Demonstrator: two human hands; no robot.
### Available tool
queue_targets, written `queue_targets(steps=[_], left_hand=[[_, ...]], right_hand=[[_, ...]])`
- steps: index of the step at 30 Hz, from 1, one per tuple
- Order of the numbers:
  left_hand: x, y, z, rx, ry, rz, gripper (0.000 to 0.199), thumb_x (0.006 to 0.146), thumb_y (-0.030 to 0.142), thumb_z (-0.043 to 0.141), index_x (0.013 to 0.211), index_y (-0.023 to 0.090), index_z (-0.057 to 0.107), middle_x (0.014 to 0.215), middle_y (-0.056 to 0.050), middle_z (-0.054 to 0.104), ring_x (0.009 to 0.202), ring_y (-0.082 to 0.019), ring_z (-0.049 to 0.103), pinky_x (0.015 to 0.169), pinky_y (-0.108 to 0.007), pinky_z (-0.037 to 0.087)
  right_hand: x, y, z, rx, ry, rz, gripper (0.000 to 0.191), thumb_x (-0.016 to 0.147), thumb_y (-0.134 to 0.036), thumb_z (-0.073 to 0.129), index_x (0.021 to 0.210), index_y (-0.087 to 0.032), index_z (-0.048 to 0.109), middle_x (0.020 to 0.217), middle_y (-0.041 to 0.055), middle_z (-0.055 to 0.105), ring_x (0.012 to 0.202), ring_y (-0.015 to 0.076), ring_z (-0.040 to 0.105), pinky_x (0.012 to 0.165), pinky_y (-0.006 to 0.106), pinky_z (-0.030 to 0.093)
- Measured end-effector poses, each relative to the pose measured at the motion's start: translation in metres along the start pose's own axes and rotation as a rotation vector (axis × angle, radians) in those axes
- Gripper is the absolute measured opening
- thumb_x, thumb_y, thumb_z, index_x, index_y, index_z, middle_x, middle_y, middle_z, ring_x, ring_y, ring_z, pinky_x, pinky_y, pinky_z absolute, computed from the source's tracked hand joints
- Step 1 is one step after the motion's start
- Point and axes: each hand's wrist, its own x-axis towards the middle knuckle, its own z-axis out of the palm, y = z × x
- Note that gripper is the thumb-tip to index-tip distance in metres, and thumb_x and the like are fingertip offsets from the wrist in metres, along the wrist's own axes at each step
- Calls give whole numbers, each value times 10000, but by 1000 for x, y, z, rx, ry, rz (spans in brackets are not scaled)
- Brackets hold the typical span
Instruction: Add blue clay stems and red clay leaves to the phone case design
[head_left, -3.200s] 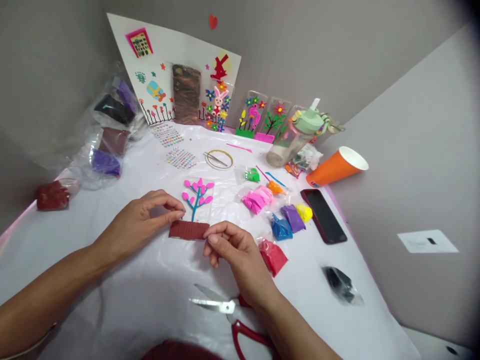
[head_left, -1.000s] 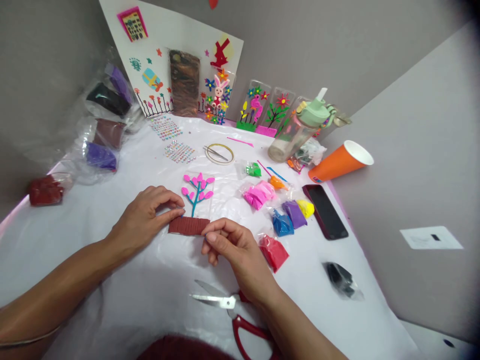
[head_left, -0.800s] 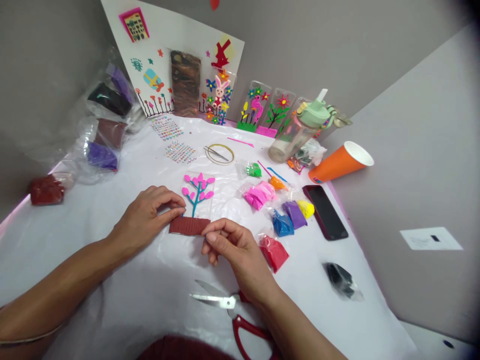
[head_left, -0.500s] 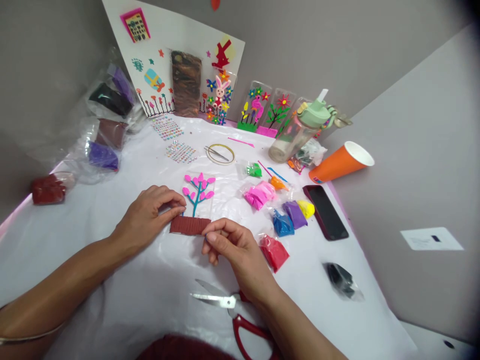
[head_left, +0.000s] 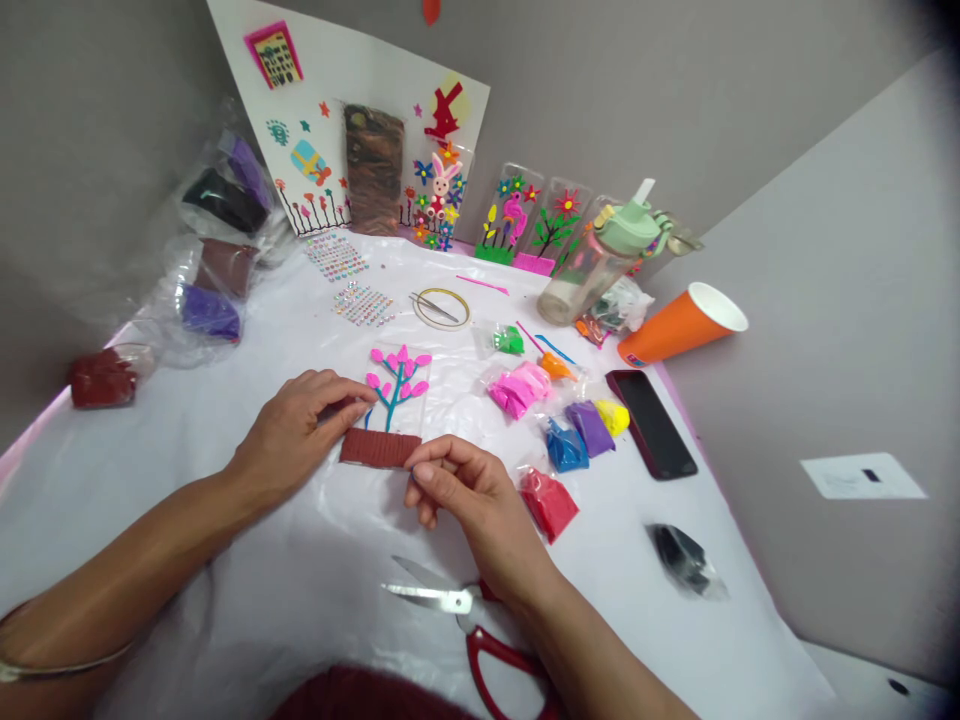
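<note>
A clear phone case (head_left: 420, 418) lies on the table, decorated with a pink-and-teal clay tree (head_left: 393, 395) above a ridged brown clay band (head_left: 381, 448). A short blue clay strip (head_left: 367, 418) runs up from the band at its left. My left hand (head_left: 304, 420) has thumb and index finger closed together at the case's left side, by the strip's top; what they pinch, if anything, is hidden. At the band's lower right corner, my right hand (head_left: 461, 485) pinches a tiny dark blue bit, seemingly clay, between thumb and index finger.
Open red-handled scissors (head_left: 457, 600) lie beneath my right forearm. Several clay packets, including a pink one (head_left: 519, 390), sit to the right beside a phone (head_left: 652, 425), orange cup (head_left: 682, 325) and bottle (head_left: 600, 255). Tweezers (head_left: 435, 305) and gem sheets (head_left: 364, 305) lie behind.
My left fingertips have moved slightly up along the case, exposing more of the blue strip. My right hand has stayed nearly still.
</note>
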Motion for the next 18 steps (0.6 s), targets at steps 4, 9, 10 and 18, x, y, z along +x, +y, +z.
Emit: queue_targets(steps=[4, 9, 10, 18], left_hand=[[-3, 1, 0, -29, 28, -7, 257, 961, 326, 497, 1016, 284, 745, 1035, -12, 641, 961, -206, 629, 827, -334, 468], [-5, 1, 0, 8, 43, 25, 285, 941, 276, 487, 970, 281, 770, 1034, -26, 640, 1011, -220, 620, 874, -349, 476], [-4, 1, 0, 20, 44, 34, 289, 940, 274, 485, 978, 276, 772, 1028, -31, 645, 1013, -226, 619, 883, -358, 478], [-5, 2, 0, 85, 87, 114, 269, 968, 269, 487, 1103, 227, 717, 1053, -54, 655, 1029, -242, 622, 902, -385, 495]], right_hand=[[1, 0, -1, 12, -5, -4, 226, 864, -384, 766, 897, -170, 702, 697, -19, 675, 553, 66, 533, 567, 193, 419], [1, 0, 0, 15, -6, -4, 228, 865, -385, 767, 891, -167, 702, 693, -18, 673, 552, 63, 533, 569, 189, 425], [1, 0, 0, 15, -6, -6, 228, 866, -385, 767, 892, -168, 703, 692, -18, 674, 551, 62, 533, 568, 188, 424], [1, 1, -2, 13, 40, -37, 242, 882, -401, 753, 925, -163, 742, 733, -9, 682, 571, 57, 550, 568, 178, 429]])
